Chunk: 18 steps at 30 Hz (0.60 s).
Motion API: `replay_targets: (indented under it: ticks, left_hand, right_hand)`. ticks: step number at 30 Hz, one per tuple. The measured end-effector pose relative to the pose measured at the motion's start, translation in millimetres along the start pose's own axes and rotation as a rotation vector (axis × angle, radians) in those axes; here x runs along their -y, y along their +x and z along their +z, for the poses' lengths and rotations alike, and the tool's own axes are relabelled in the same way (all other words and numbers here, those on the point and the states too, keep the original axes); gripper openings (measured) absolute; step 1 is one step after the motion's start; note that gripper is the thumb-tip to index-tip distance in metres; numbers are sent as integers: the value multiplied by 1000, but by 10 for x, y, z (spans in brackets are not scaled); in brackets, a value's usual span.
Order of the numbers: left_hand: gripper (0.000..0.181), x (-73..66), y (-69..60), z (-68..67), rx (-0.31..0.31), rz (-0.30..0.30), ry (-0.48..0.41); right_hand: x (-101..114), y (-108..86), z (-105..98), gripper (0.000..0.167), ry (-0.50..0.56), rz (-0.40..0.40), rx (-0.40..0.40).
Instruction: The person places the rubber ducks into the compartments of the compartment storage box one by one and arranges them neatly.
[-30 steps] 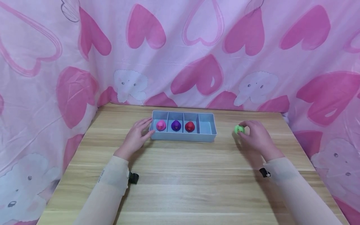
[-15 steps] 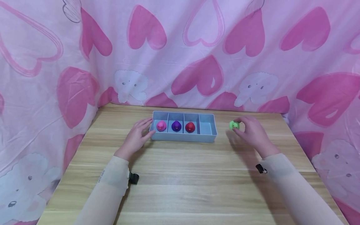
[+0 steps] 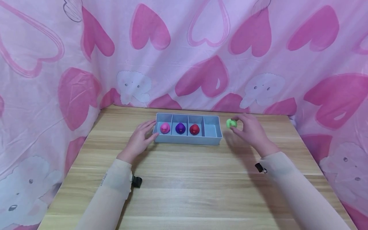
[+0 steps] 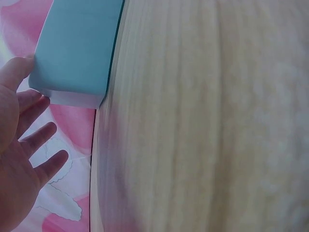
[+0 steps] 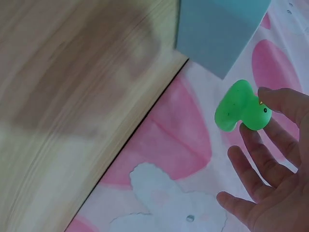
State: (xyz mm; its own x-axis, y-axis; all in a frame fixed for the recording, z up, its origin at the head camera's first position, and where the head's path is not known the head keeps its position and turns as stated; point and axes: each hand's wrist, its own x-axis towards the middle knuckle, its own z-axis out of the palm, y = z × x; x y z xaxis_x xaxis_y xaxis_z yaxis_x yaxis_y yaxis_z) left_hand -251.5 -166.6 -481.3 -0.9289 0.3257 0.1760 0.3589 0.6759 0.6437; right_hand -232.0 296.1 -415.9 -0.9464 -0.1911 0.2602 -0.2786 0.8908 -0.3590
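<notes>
My left hand (image 3: pixel 136 141) rests against the left end of a grey-blue divided box (image 3: pixel 187 140). In the left wrist view, its thumb and nearest fingers touch the box around one corner, and the other fingers are spread. A pink rubber duck (image 3: pixel 165 128), a purple one (image 3: pixel 180 128) and a red one (image 3: pixel 194 129) sit in separate compartments, from the left. The rightmost compartment (image 3: pixel 211 126) holds nothing. Off the box's right end, above the table, my right hand (image 3: pixel 252 133) pinches a green rubber duck (image 5: pixel 241 107) by its head between thumb and fingertips.
Both hands are over a wooden table (image 3: pixel 178 185). A pink curtain (image 3: pixel 178 54) with hearts and white animals hangs behind the table and along both sides. The box stands near the table's back edge.
My right hand has carried the green duck left and toward the back, closer to the box's right end. The left hand, the box and the ducks inside have stayed put.
</notes>
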Motion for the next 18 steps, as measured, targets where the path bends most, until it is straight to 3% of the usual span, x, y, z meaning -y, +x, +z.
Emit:
replay_targets:
  ticks: [18]
  left_hand:
    - [62,-27,-8,-5,6,-14,11]
  right_hand:
    - [327,165,148,38,70,-12,62]
